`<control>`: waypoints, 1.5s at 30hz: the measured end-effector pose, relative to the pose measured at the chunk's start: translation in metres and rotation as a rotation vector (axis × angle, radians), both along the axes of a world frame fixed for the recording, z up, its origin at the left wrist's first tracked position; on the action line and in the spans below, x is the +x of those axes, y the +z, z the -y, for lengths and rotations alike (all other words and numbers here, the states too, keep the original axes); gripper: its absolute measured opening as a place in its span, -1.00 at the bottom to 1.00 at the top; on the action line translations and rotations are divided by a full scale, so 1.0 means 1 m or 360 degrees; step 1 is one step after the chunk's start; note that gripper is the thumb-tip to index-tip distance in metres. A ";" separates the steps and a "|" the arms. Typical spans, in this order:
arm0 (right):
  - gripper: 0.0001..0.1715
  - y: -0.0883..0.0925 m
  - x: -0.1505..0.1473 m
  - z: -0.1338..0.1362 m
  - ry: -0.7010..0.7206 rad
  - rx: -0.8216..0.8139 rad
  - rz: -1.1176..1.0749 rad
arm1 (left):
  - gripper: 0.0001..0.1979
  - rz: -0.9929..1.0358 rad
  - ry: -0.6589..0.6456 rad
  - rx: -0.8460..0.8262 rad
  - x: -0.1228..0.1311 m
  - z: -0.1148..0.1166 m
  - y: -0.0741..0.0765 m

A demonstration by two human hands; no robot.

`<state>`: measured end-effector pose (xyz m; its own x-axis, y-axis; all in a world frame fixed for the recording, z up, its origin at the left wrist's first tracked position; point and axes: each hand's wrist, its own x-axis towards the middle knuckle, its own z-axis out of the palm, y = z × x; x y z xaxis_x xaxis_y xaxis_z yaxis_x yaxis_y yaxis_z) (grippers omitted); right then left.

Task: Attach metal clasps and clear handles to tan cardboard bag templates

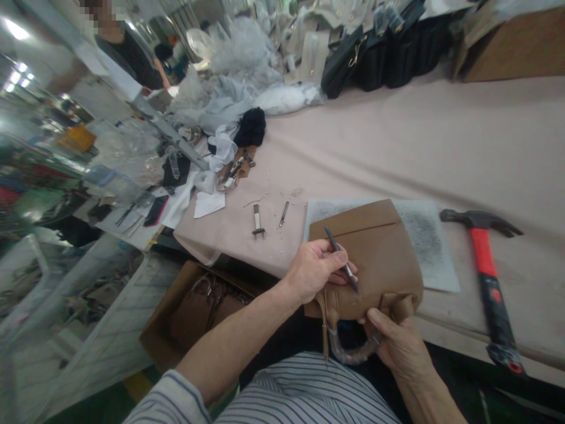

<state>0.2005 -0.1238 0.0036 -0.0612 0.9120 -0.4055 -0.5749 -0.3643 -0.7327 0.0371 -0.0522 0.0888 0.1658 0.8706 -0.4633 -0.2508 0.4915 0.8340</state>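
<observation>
A brown bag (375,253) lies at the table's near edge, partly on a grey speckled sheet (435,247). Its plastic-wrapped handle (353,353) hangs toward my body. My left hand (320,268) holds a slim dark pen-like tool (339,253) between thumb and fingers, its tip close to the bag's surface near the handle base. With the thumb on top and the fingers hidden underneath, my right hand (395,338) grips the bag's near edge beside a folded brown flap.
A hammer (485,259) with a red and black handle lies at right. Small metal tools (258,221) rest left of the bag. Plastic wrap, black bags (384,56) and a cardboard box (516,47) line the back. An open box (176,312) stands below left; a person (130,56) stands far left.
</observation>
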 end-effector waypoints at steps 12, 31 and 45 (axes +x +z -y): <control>-0.03 0.004 -0.006 -0.005 -0.0018 -0.0036 -0.0008 | -0.45 0.0013 0.0001 0.0159 -0.001 0.005 -0.008; -0.14 0.005 -0.005 -0.008 0.0048 0.0023 0.0012 | -0.50 -0.0117 0.0137 0.0306 0.003 0.014 -0.015; -0.28 0.026 -0.011 -0.011 0.0024 -0.0116 -0.0126 | -0.61 -0.0305 0.0154 0.0463 0.004 0.013 -0.013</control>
